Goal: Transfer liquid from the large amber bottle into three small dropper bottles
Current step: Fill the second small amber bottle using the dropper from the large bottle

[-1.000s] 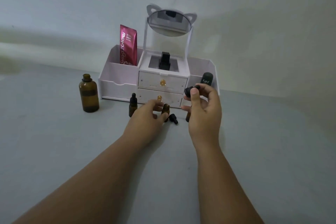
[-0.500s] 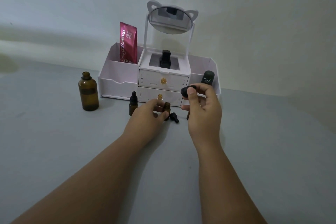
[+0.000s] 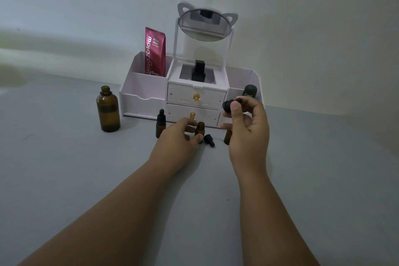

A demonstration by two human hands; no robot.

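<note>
The large amber bottle stands upright, uncapped, mouth up, left of the organizer, which holds a pink pouch. The left hand pinches an open small bottle, also upright; the right hand pinches a dropper cap.

Left hand around open small bottle, right hand pinching dropper cap.

A white organiser (cat-eared mirror atop) stands before a plain wall.
</note>
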